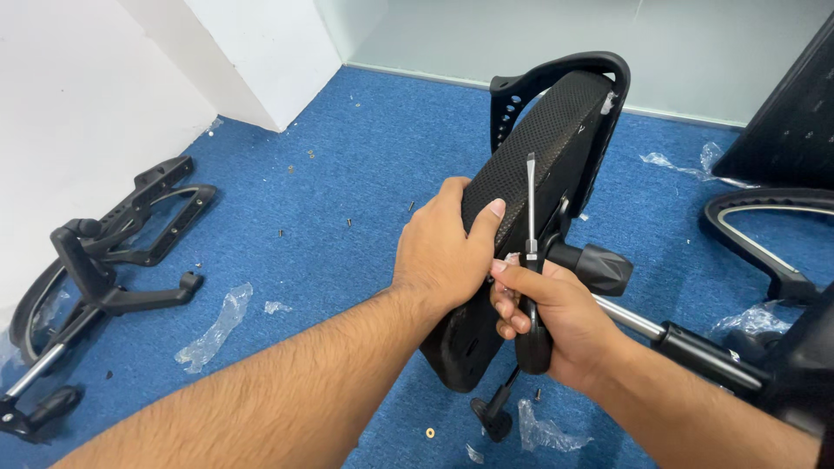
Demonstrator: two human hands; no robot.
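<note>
The black mesh chair pad (530, 200) is gripped by the left hand (443, 252), a screwdriver (531, 260) by the right hand (556, 317); screws (347, 221) and armrest parts (130, 234) lie unfitted on the carpet (347, 148).

two bare forearms, both hairy, no sleeves; left hand (441, 254) and right hand (556, 320) ungloved, without rings

Left hand (443, 252) grips the near edge of the tilted black mesh chair seat (530, 174). Right hand (552, 317) clutches a flat-blade screwdriver (531, 252), blade up against the seat. Loose chair armrests (113, 252) lie far left on blue carpet (347, 174).
</note>
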